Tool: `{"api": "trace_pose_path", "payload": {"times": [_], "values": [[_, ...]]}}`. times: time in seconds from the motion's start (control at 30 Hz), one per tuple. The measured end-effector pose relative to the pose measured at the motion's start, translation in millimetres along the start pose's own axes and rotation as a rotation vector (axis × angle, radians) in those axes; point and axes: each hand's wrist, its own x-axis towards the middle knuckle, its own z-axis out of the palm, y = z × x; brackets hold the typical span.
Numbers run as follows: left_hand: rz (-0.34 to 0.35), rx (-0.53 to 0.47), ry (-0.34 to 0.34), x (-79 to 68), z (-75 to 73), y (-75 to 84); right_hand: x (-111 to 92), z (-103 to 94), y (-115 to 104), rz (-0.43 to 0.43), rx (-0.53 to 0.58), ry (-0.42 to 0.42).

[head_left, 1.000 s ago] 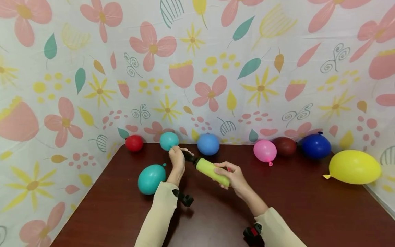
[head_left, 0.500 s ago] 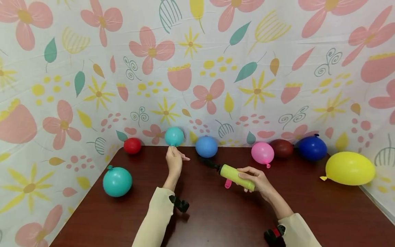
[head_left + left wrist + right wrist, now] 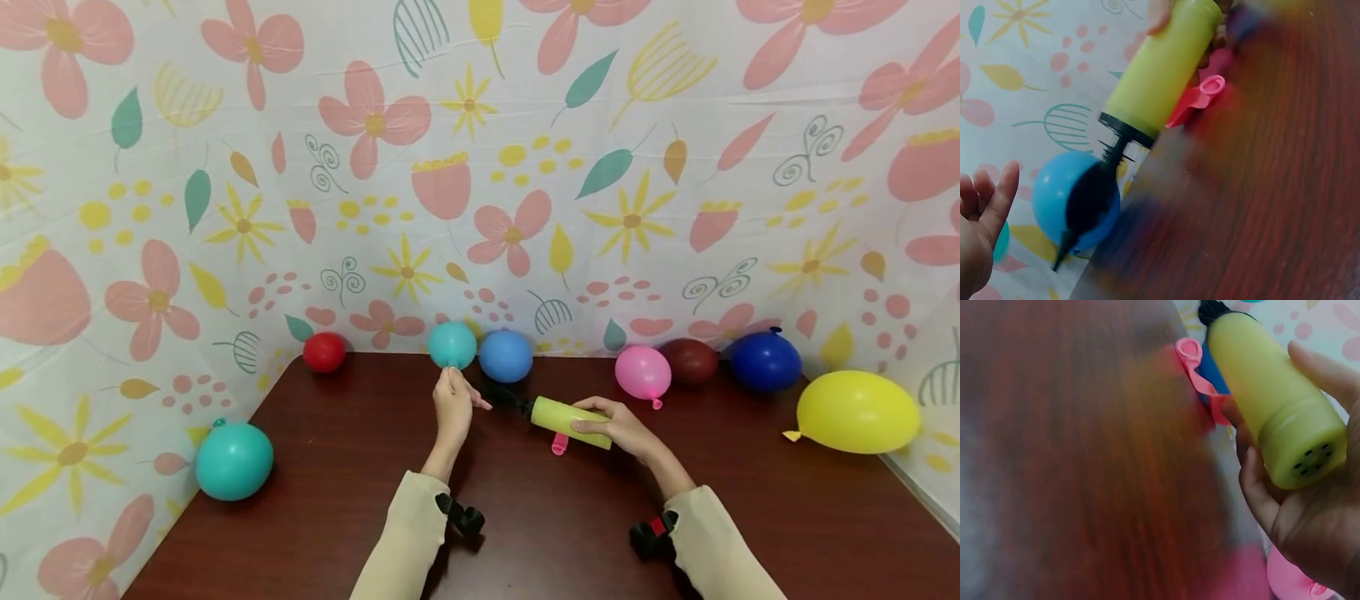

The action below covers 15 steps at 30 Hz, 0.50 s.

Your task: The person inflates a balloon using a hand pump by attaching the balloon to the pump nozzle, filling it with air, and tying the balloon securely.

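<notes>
"Holding what, in that right hand (image 3: 618, 427)?"

"A yellow-green pump (image 3: 566, 419). My thumb lies along one side, my fingers wrap the other, and I have it slanted over the table (image 3: 337, 467), its black nozzle (image 3: 1087, 200) towards my left hand (image 3: 453, 408)."

"And the left hand?"

"Pinching the neck of a small turquoise balloon (image 3: 452, 343), beside the blue balloon (image 3: 507, 357). Only the head view shows that pinch. The left wrist view catches some outstretched fingers and just a sliver of turquoise."

"What does it show better, then?"

"The nozzle, down to its thin tip, in front of the blue balloon. From my head it's black against dark wood and hard to make out."

"And the right wrist view?"

"The butt of the pump, dotted with small black holes (image 3: 1313, 459), which my head view misses. A limp pink balloon (image 3: 559, 445) hangs alongside, its ringed mouth outward, its other end by my fingers. Whether I pinch it, I can't tell."

"What else can you see from your head?"

"A teal balloon (image 3: 235, 461) near the table's left edge, a red balloon (image 3: 325, 352) at the back, and a yellow balloon (image 3: 858, 412) far right."
</notes>
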Motion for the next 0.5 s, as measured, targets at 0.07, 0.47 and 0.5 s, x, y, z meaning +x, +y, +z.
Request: {"api": "trace_pose_path", "payload": {"times": [0.07,0.47,0.5], "values": [[-0.003,-0.006,-0.003,-1.2,1.4,1.8,3,-1.9,2,0.024,0.002,0.02],[-0.006,-0.022,-0.037,-6.1,7.1,-1.7,11,2.6,13,0.077,0.131,0.355],[-0.011,-0.023,-0.044,-6.6,7.0,-2.4,10,4.6,12,0.085,0.15,0.379]]}}
